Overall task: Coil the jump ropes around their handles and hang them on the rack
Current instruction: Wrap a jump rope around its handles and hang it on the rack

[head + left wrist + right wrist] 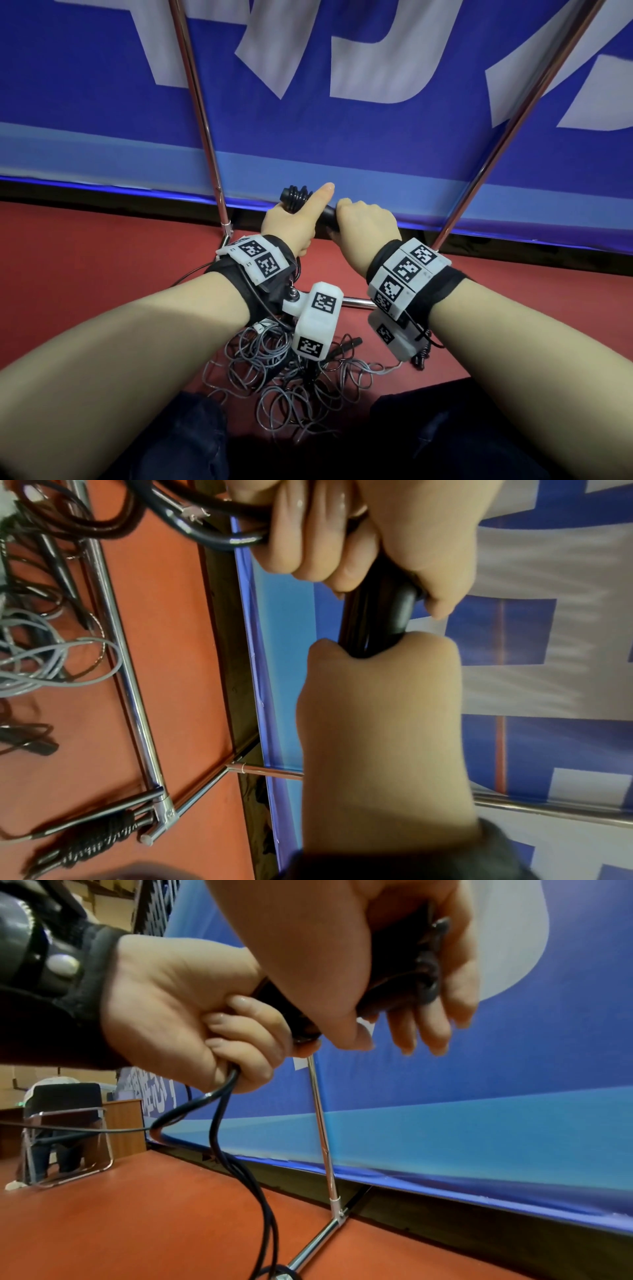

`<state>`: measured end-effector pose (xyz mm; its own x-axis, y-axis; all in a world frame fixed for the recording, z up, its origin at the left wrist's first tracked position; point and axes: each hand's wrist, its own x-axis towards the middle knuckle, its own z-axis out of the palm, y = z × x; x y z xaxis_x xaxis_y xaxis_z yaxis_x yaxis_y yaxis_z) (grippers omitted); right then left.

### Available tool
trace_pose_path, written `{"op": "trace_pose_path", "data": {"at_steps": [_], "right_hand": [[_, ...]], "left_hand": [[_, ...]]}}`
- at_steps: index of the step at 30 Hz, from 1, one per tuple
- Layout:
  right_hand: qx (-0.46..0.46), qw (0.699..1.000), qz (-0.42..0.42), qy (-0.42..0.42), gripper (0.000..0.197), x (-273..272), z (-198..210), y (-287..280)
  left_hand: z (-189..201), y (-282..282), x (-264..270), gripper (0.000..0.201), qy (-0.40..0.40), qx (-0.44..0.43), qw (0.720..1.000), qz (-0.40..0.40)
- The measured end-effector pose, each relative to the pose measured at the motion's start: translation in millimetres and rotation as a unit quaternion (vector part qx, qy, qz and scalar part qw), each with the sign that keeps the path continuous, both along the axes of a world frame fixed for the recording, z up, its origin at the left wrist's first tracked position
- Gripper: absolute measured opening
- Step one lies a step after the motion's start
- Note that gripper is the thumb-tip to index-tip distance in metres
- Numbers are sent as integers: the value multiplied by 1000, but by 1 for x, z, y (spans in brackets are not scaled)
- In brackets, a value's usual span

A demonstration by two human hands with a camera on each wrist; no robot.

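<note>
I hold a pair of black jump-rope handles [327, 216] crosswise in front of the rack, low over the red floor. My left hand [291, 224] grips them near a ribbed end [294, 199], its index finger stretched straight along them. My right hand [366, 219] is a fist round the other end. In the left wrist view the handles [373, 626] show between both hands. In the right wrist view my left hand [171, 1001] also clamps the black rope [219, 1123], whose strands hang down to the floor. My right hand [394, 993] curls over a ribbed part.
Two chrome rack poles [202, 113] [507, 137] rise against a blue banner [342, 85]; the base bar [356, 302] lies below my wrists. Several grey and black ropes [287, 383] lie tangled near my knees. A coiled rope [99, 837] rests by the rack foot.
</note>
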<state>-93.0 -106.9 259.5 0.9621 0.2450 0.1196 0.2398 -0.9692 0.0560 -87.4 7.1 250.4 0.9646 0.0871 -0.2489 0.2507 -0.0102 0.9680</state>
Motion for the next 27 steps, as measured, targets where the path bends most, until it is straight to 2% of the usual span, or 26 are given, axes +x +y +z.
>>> {"op": "trace_pose_path", "data": {"at_steps": [2,6,11,14,17,20,27], "right_hand": [[-18,1000,-8,-10,10,-1,-1,2],[-18,999,-34,-10,19,0,-1,5],[-10,1000,-22,-17,13,7,0,8],[19,1000,-20,11,11,8,-1,6],[64,996,-45,46,10,8,-1,1],[138,985,-90,60,7,10,0,-5],[228,959,-128,113,9,9,-2,-12]], "left_hand": [[0,-2,-2,57,12,-4,1000,10],[1,-4,-4,59,36,-3,999,32],[3,-2,0,55,72,-9,997,38],[1,-1,0,57,77,12,997,8],[2,0,2,61,58,22,997,-40],[1,2,4,66,-7,43,994,-97],[-3,7,4,66,-69,135,976,-154]]}}
